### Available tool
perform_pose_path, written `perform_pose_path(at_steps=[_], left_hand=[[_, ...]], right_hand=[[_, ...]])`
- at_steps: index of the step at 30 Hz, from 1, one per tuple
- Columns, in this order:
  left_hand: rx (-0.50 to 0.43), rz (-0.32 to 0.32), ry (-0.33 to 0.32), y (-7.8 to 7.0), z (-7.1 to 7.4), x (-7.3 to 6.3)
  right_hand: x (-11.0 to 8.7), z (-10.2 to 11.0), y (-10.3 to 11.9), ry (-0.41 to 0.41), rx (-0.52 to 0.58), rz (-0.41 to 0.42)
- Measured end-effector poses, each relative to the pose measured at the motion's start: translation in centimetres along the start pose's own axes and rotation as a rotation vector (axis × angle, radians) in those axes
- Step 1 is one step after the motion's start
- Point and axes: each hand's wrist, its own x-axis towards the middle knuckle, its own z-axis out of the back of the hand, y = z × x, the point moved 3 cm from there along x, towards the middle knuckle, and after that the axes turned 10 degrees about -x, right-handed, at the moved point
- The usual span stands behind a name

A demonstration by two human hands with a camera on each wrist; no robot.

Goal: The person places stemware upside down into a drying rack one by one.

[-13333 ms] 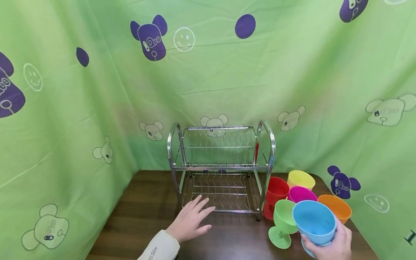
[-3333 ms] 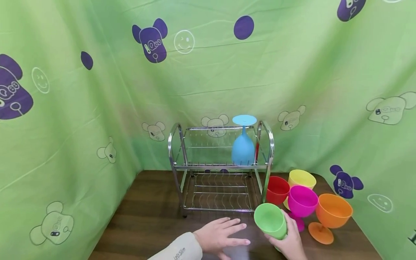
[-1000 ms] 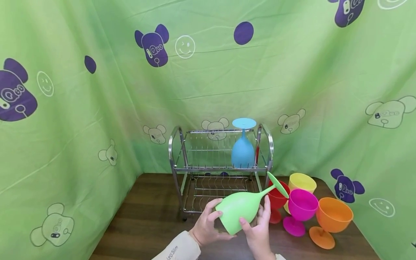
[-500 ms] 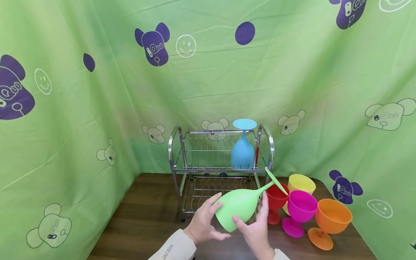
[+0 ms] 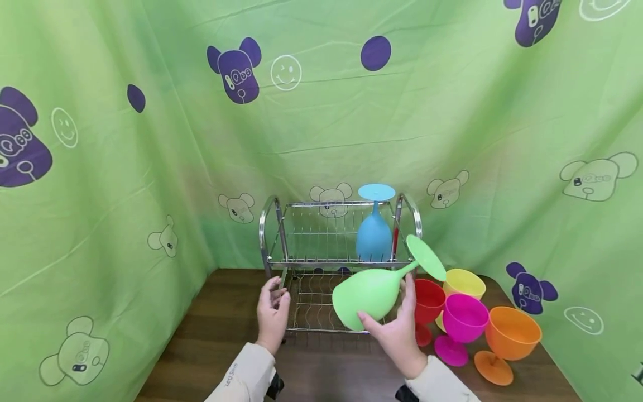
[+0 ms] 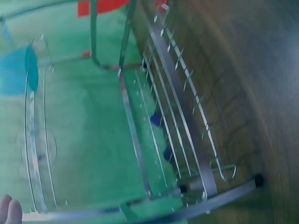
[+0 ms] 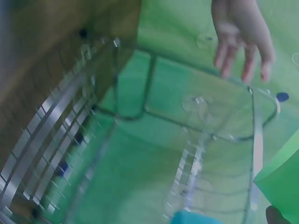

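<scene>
Green plastic fills your right hand [image 5: 399, 329]: you grip the green goblet [image 5: 369, 296] by its bowl, thumb on the near side, most of your other fingers hidden behind it. The goblet is tilted in front of the rack, mouth down to the left, foot up to the right. The inside of its bowl is out of sight. In the right wrist view only a corner of it shows, cut by the frame edge with a dark fingertip below.

Your left hand [image 5: 273, 315] holds nothing; its fingers curl loosely near the rack's left front post, well apart from the goblet. The left wrist view is blurred and catches only two of its fingertips.

The metal rack [image 5: 321, 261] loses part of its lower tier and its right front post behind your goblet and hand; you cannot tell whether goblet and rack touch. The blue goblet [image 5: 374, 237] sits upside down at the right of the upper tier, its rim behind wires.

To the right, four goblets stand upright on the wooden table [image 5: 211, 329]. The red goblet [image 5: 428, 304] is partly covered by your fingers, the yellow goblet [image 5: 465, 282] by the magenta goblet [image 5: 464, 318]; the orange goblet [image 5: 513, 334] shows whole. Behind hangs a printed green curtain [image 5: 321, 128], cut off on all sides.
</scene>
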Motion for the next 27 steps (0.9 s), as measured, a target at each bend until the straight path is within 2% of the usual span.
perform_pose_path(at_steps=[4,6,9,11,13,16,19,22,27], left_hand=[[-0.029,0.166,-0.136,0.4,1.7,2.0],[-0.031,0.218,-0.189,0.4,2.7,3.0],[-0.05,0.29,-0.219,0.7,4.1,4.4],[-0.063,0.335,-0.194,1.1,4.7,5.2],[-0.077,0.4,-0.142,1.4,5.0,5.8],[-0.107,0.515,-0.05,1.9,5.0,6.2],[-0.142,0.592,0.017,2.0,4.8,6.8],[-0.152,0.598,0.045,1.8,4.5,7.7],[-0.164,0.552,0.077,1.9,3.4,8.3]], right_hand=[[3.1,-0.1,0.9,0.033,-0.063,0.025],[4.7,-0.4,1.4,0.056,-0.093,0.06],[6.8,-1.0,2.2,0.094,-0.117,0.107],[8.1,-1.6,2.6,0.127,-0.116,0.103],[9.2,-2.3,2.8,0.158,-0.126,0.08],[10.5,-3.2,2.8,0.196,-0.183,0.059],[11.8,-4.1,2.6,0.219,-0.259,0.051],[13.0,-4.9,2.4,0.224,-0.299,0.023],[13.9,-6.1,2.0,0.233,-0.355,-0.003]])
